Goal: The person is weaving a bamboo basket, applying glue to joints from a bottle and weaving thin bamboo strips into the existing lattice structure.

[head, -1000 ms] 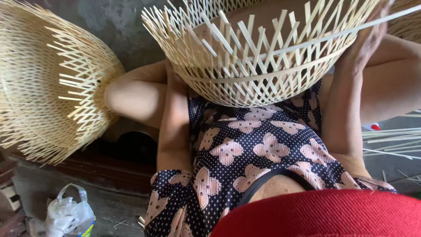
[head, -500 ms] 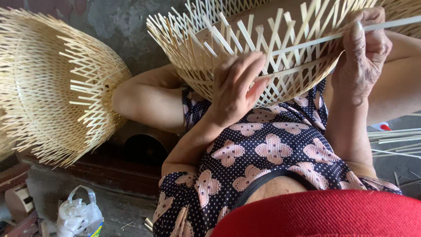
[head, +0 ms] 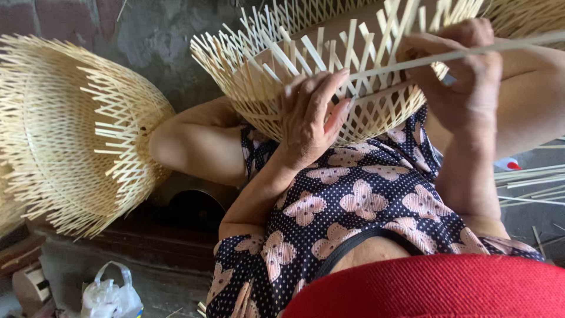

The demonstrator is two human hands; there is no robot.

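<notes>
A large, half-woven basket of pale bamboo strips (head: pixel 329 76), open lattice at its lower wall and loose strip ends bristling along its edge, fills the upper middle and upper right of the frame, held above the lap of the person in a dark dress patterned with pink flowers (head: pixel 359 206). A second pale bamboo basket with a frayed, unfinished rim (head: pixel 70 135) takes up the left of the frame, lying on its side and well apart from the first. Along the bottom right edge runs a curved band of red woven cloth (head: pixel 435 288). The left hand (head: pixel 309 118) sits in the centre of the frame with its fingers spread and pressed flat against the outer lattice of the held basket, thumb lying over the weave. The right hand (head: pixel 465 76), at the upper right, is curled around a long thin pale bamboo strip (head: pixel 471 52) that runs from the basket wall out past the right edge, pinched between thumb and fingers. A loose bundle of thin bamboo strips (head: pixel 529 179) lies on the grey floor at the right edge, and a crumpled white plastic bag (head: pixel 112 294) sits at the lower left.
</notes>
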